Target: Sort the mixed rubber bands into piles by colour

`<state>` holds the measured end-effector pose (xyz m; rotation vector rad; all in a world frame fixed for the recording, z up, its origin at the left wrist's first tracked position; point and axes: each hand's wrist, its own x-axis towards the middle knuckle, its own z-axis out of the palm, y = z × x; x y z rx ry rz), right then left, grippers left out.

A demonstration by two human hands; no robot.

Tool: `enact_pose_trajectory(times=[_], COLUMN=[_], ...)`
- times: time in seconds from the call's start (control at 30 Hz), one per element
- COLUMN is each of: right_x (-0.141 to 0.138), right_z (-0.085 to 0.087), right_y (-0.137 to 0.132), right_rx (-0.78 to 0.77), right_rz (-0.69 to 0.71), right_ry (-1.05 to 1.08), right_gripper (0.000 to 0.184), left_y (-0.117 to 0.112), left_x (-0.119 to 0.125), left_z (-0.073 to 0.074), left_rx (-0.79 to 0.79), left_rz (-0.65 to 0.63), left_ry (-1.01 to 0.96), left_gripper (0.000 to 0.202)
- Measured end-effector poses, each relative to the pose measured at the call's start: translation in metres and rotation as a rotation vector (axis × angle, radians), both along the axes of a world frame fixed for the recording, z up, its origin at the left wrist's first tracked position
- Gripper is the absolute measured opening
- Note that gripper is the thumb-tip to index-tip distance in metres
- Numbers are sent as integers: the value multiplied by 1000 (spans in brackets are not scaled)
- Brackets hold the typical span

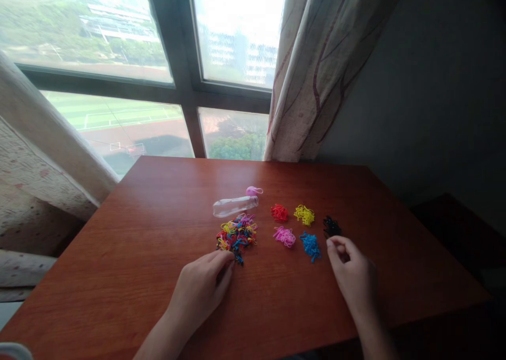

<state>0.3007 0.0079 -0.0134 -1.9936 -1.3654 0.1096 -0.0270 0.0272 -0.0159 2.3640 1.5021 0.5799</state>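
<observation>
A person's two bare hands rested on a reddish-brown wooden table (158, 217) in front of a window (237, 33), seen from above and behind the hands.

No writing could be read. A clear plastic bottle (234, 206) lay on its side near the middle of the table, too small in view to tell whether it bore a label. A pink cap (253, 191) sat just beyond its open end.

Just in front of the bottle lay a mixed pile (236, 233) of small elastic bands in red, yellow, blue, pink and black. To its right were five single-colour heaps in two rows. The red heap (279, 212) and yellow heap (304, 214) were farther away. The pink heap (284, 236) and blue heap (310, 245) were nearer. The black heap (331, 226) sat at the right end, between the rows.

The left hand (201, 289) lay palm down with its fingers loosely bent and close together. Its fingertips touched the near edge of the mixed pile. Whether they pinched a band could not be told.

The right hand (350, 273) sat just in front of the black heap, beside the blue heap. Its thumb and forefinger were drawn into a narrow pinch, the other fingers curled under. Whether a band was between them could not be told.

A patterned curtain (324, 59) hung at the right of the window.
</observation>
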Motion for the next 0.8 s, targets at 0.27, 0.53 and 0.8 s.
enact_pose_trajectory(times=[0.27, 0.53, 0.8], right_x=[49, 46, 10], right_z=[-9, -22, -11], right_y=[13, 23, 11], right_rx=[-136, -105, 7], right_rz=[-131, -173, -114], right_ry=[-76, -75, -32], right_gripper=[33, 34, 33], left_y=[1, 1, 1], left_x=[1, 1, 0], left_z=[0, 2, 0], left_rx=[-24, -22, 1], left_rz=[3, 7, 5], left_ry=[8, 8, 2], left_gripper=[19, 18, 17])
